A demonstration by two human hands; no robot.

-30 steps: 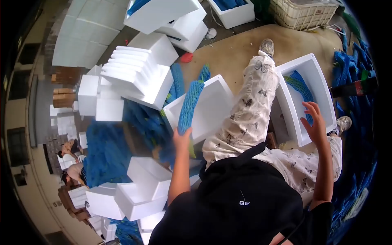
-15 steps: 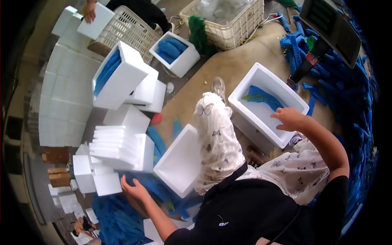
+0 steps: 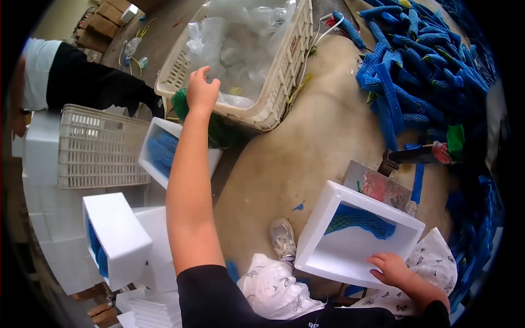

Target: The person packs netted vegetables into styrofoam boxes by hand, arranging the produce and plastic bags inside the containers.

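My left hand [image 3: 202,92] reaches out over the near edge of a cream plastic crate [image 3: 281,87] filled with clear plastic bags [image 3: 229,46]. Its thumb and fingers are apart and nothing shows between them. My right hand [image 3: 387,268] is at the near rim of a white foam box [image 3: 310,235], fingers loosely spread over its inside. In that box, against the far wall, lies a long blue-netted piece [image 3: 361,221] with green showing through. The box sits on a metal platform [image 3: 377,183], in front of my knees.
Green netting [image 3: 219,131] hangs beside the crate. To the left stand foam boxes [image 3: 117,235] with blue-netted pieces and an overturned plastic basket [image 3: 104,145]. A person in dark trousers [image 3: 93,76] is at far left. Blue-netted pieces [image 3: 415,71] are heaped at right.
My view has swung left and forward. My left hand has moved from beside the stacked foam lids up to the bag crate. My right hand has come down to the foam box's near rim.
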